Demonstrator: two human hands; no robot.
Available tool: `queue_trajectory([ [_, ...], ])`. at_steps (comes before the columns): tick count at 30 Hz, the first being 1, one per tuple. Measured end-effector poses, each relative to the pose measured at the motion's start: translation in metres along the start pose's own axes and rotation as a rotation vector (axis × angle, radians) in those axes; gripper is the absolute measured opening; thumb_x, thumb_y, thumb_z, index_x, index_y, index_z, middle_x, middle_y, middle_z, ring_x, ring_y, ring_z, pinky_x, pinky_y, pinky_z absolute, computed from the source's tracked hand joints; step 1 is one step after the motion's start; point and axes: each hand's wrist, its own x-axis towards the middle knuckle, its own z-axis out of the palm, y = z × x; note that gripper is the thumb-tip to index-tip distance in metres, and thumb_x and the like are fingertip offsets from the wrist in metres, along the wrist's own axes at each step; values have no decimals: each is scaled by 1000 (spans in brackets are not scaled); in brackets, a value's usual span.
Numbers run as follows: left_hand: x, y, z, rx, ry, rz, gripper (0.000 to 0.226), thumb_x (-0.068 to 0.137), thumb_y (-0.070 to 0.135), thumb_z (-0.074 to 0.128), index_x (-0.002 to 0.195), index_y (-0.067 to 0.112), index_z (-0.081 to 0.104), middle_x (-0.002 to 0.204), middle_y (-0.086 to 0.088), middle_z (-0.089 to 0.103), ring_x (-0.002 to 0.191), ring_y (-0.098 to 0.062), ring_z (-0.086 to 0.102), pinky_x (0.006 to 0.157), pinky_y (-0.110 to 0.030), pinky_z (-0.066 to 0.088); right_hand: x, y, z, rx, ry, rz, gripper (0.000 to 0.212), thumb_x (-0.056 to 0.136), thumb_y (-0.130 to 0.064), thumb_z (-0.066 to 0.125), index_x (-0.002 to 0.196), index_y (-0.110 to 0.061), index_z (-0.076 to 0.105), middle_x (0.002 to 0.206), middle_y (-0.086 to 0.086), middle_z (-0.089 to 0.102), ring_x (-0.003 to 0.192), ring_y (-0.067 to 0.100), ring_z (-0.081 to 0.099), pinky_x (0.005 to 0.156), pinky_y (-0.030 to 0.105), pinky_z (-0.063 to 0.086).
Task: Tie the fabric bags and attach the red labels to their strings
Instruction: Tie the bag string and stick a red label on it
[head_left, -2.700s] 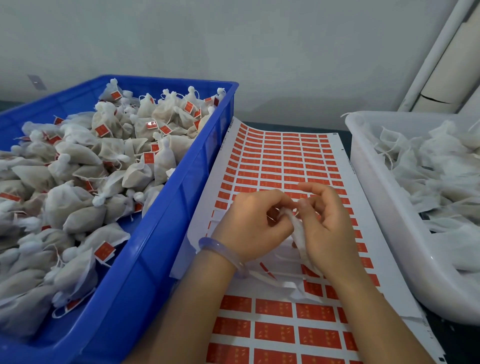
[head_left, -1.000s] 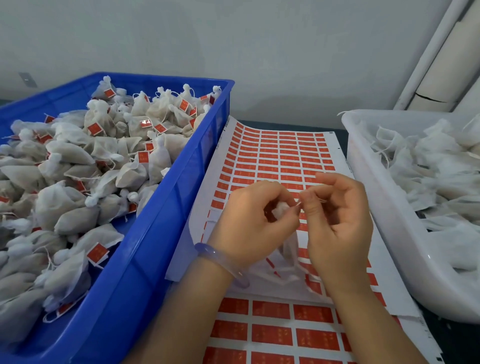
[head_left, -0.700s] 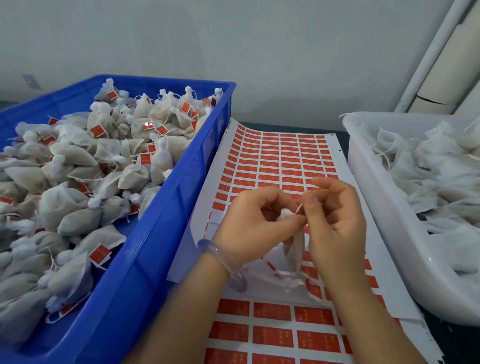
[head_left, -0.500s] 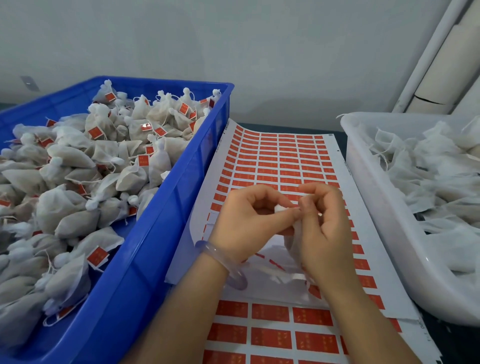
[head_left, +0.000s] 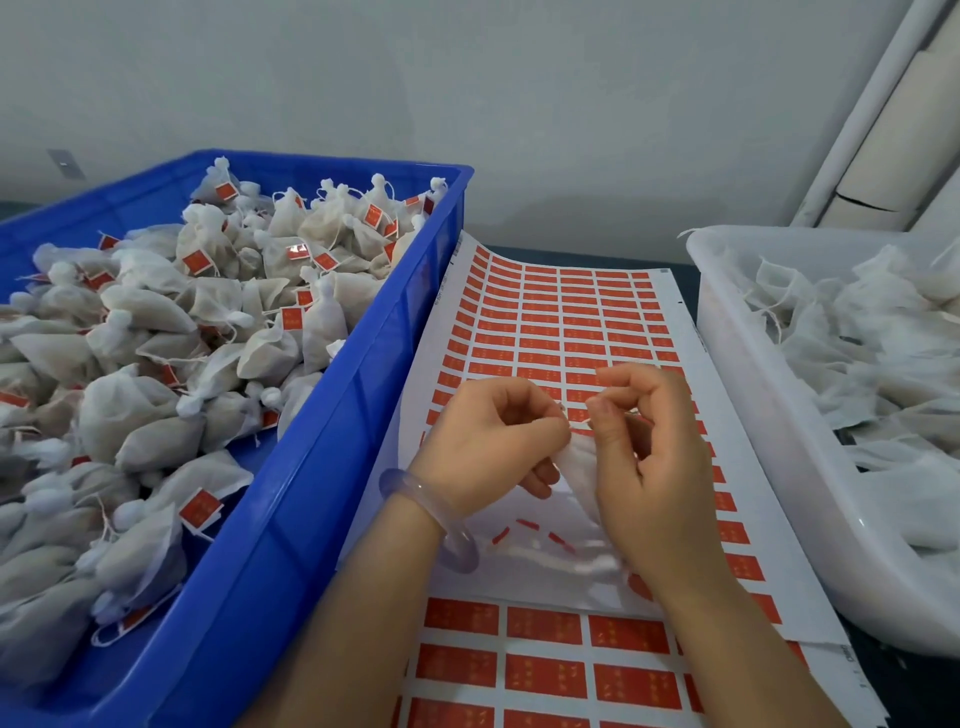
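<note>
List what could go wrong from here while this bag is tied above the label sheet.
1. The right hand pinches only a thin string at its fingertips; it may slip and leave the knot loose.
2. The fabric bag, held at its neck by the left hand, dangles over red scraps on the label sheet; one might stick to it.
3. The sheet curls up against the blue crate and could shift during peeling.

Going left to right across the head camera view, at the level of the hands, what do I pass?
Blue crate of tied bags → left hand → fabric bag it holds → right hand, pinching the bag's string → white tub of loose bags.
</note>
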Motion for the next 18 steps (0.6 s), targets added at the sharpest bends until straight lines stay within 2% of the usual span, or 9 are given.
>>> queue_trajectory([
  [4,-1,-2,3,72,-7,39,14,86,12,62,74,20,63,56,11,62,51,-7,62,52,-19,51,-1,0,0,71,76,74,6,90,-34,53,90,-40,50,85,-30,59,89,-4,59,71,4,45],
  [6,-2,-2,5,81,-23,55,15,85,11,61,74,21,63,58,11,62,52,-6,61,52,-17,50,1,-2,-1,140,127,162,4,86,-35,55,89,-37,53,81,-24,62,83,1,62,66,5,47],
  [9,-3,-3,6,82,-17,98,17,84,9,59,74,23,62,65,8,61,58,-6,60,54,-16,50,3,-3,0,296,154,321,11,88,-21,59,90,-31,54,77,-19,66,74,3,66,56,8,48],
  [12,-3,-3,6,97,-19,136,21,84,8,58,72,25,60,70,4,60,63,-8,59,57,-18,52,6,-3,-2,485,195,493,13,88,-17,60,90,-29,55,72,-8,69,67,11,68,55,16,52],
  [18,-3,-1,0,119,-69,107,23,85,6,55,69,22,59,59,11,55,56,-5,56,55,-17,50,11,0,-6,799,282,656,11,89,-12,58,85,-22,55,62,0,66,57,12,65,53,22,53],
])
